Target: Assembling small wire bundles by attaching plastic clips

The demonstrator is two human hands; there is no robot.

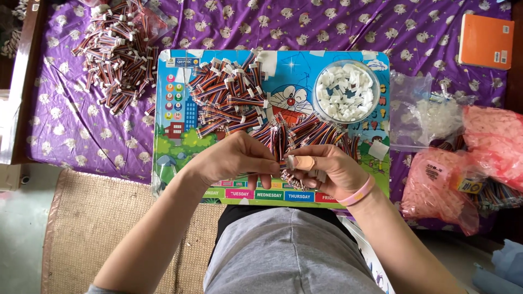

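The left hand (234,158) and right hand (327,169) meet at the near edge of the cartoon board (169,147), both closed around one short striped wire (280,149). The left fingers are curled in a pinch on the wire's left side. The right hand pinches it from the other side, with a bandage wrapped round the thumb (301,162) and a pink wristband (357,191) at the wrist. Whether a white plug is already seated on the wire end cannot be told; the fingers cover it.

Risks, as judged from this position:
- The wire is thin and held only at the fingertips. A loose pinch could let it drop into the loose wires (321,133) just behind the hands, where it would be hard to tell apart from the rest.
- The bandaged thumb likely grips with less feel, so a small part could slip or go on crooked.
- The right forearm lies near the board's near edge; a push there could shift the board and scatter the larger wire heap (229,98).

Pose: both forearms come in from the lap, elbows apart, wrists angled inward, palms facing each other over the weekday strip.

Further out, a round clear bowl (347,91) of white plugs sits on the board's far right. Another wire pile (114,51) lies on the purple cloth (65,125), pink bags (441,185) lie at the right, and an orange box (486,41) sits at the far right corner.
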